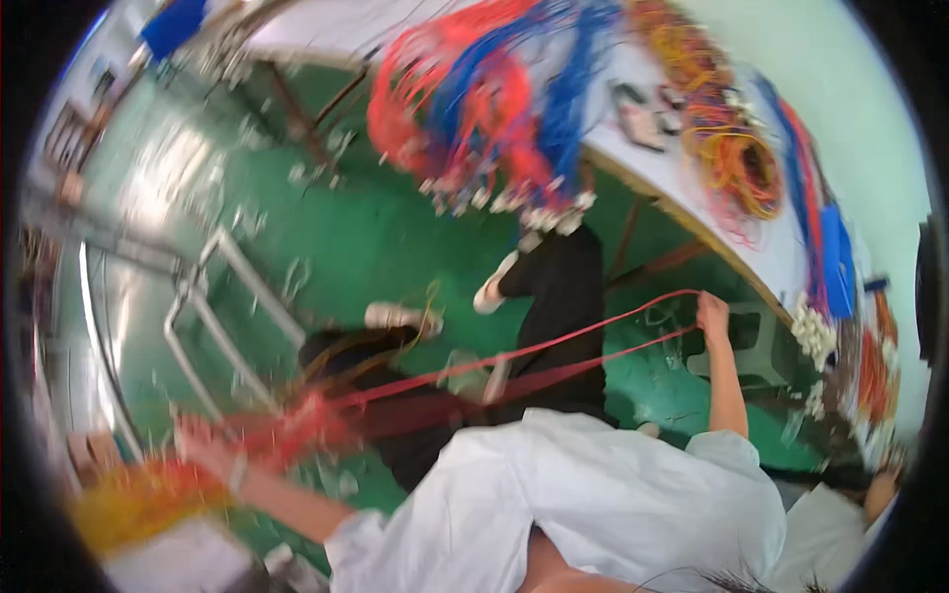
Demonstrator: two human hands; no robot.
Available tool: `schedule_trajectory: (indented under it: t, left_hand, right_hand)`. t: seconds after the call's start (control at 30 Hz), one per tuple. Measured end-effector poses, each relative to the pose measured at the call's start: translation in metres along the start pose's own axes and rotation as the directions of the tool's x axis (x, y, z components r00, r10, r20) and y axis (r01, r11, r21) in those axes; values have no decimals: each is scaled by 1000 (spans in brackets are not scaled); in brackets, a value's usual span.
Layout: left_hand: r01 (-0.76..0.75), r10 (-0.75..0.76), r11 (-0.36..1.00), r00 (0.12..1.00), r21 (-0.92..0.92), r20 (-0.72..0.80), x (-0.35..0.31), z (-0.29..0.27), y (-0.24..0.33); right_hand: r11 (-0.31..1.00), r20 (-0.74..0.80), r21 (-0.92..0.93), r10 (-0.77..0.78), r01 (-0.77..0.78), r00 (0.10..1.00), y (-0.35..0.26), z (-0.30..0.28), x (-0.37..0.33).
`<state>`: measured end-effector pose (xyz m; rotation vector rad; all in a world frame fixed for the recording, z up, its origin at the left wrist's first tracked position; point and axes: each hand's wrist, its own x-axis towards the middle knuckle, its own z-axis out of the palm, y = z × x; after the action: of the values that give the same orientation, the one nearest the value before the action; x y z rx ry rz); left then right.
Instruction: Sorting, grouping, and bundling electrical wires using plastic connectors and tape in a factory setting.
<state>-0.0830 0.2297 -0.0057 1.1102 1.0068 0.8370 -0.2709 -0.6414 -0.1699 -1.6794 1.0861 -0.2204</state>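
A long loop of red wire (534, 348) stretches across my lap between my two hands. My right hand (712, 314), out to the right below the table edge, is closed on the end of this loop. On the left, my left hand (203, 447) is smeared by motion among red wires; its fingers cannot be made out. Between that hand and my knees lies a blurred bunch of red wires (306, 420). Beneath my left hand a heap of yellow and orange wires (143, 502) rests over a white surface (183, 558).
Red and blue wire bundles with white connectors (554, 212) hang off the white table (633, 163). A coiled orange-yellow bundle (746, 173) lies farther right. A grey stool (756, 346) stands under the table, a metal frame (213, 316) at left. Another person's hand (885, 484) shows at far right.
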Motion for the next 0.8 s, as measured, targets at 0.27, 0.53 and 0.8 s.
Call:
schedule_trajectory:
  t: [0.27,0.53,0.8]
  left_hand:
    - [248,-22,941,724,-230,690,-116,90,-100]
    - [129,41,982,553,-135,832,-236,90,-127]
    - [237,-21,951,687,-197,727,-187,84,-133]
  right_hand:
    - [387,393,-469,-713,794,580,-120,227,-127]
    - [607,719,362,-665,708,203,-210,401,-282]
    - [997,707,-47,-9,60,707,-124,326,-178]
